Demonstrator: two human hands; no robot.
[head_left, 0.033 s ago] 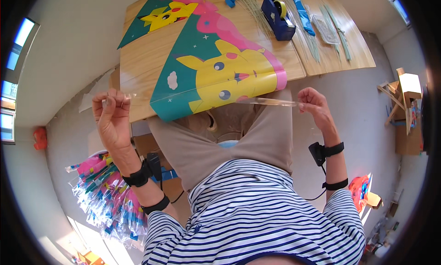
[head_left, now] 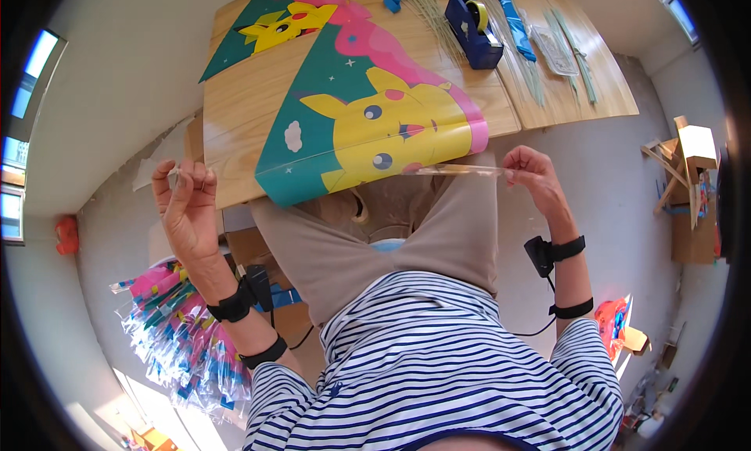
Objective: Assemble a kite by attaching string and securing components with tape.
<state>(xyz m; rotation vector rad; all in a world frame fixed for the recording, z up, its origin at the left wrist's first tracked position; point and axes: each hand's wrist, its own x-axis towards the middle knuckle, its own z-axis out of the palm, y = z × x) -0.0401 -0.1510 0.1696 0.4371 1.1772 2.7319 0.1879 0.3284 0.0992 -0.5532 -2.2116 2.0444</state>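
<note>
A printed triangular sheet [head_left: 309, 138], green and pink with a large yellow cartoon face, lies on the table; its near edge curls over the front. From my right hand [head_left: 530, 179], closed in a pinch at the sheet's right, a shiny strip of clear tape [head_left: 461, 170] runs left along that near edge. My left hand [head_left: 188, 208] is raised beyond the sheet's left corner, thumb and fingers pinched together. The tape is too transparent to follow all the way there, though a clear bit shows by those fingers in the earlier frame.
A blue tape dispenser [head_left: 476, 40] stands at the back of the wooden table [head_left: 250, 95], beside thin rods [head_left: 438, 21] and a clear plastic tray [head_left: 554, 50]. A second printed sheet [head_left: 258, 40] lies far left. Plastic-wrapped bundles [head_left: 184, 334] sit low at my left.
My left hand has shifted very slightly, its fingers tilting a little left. My right hand has moved slightly up and left, with the tape strip. The sheet stays put.
</note>
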